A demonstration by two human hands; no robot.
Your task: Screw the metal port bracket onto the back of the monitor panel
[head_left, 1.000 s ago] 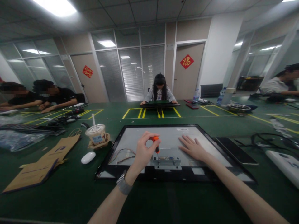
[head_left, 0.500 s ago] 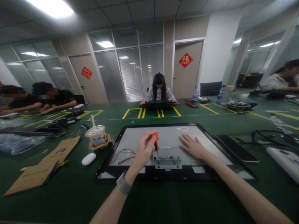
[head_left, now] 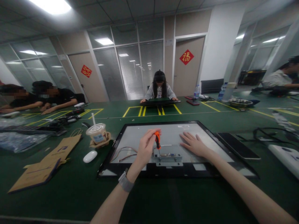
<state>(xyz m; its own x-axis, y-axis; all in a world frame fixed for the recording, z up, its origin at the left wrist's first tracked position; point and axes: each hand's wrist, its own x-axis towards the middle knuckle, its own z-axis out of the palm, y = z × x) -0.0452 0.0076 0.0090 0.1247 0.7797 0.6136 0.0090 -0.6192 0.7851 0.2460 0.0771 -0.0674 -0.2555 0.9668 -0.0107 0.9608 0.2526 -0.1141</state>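
Observation:
In front of me a large flat display panel (head_left: 130,133) with a black frame lies with its grey back up. My left hand (head_left: 147,144) is closed on the orange and black handle of a screwdriver (head_left: 158,140), which stands nearly upright. Its shaft points down at the left part of a metal bracket (head_left: 170,161) with connector ports, near the panel's front edge. Whether the tip sits in a screw is too small to tell. Resting flat on the panel's back, right of the bracket, is my right hand (head_left: 195,144), fingers spread and holding nothing. Thin wires (head_left: 123,152) lie left of the bracket.
Left of the panel are a lidded drink cup (head_left: 97,132), a white mouse (head_left: 90,156) and a flattened paper bag (head_left: 50,163). To the right lie a black flat device (head_left: 237,145) and a white case (head_left: 285,161). Across the green table a person (head_left: 159,88) holds another panel.
The view has shifted slightly. My left hand remains on the screwdriver, whose handle looks tilted a little differently and shows more. My right hand stays flat on the panel.

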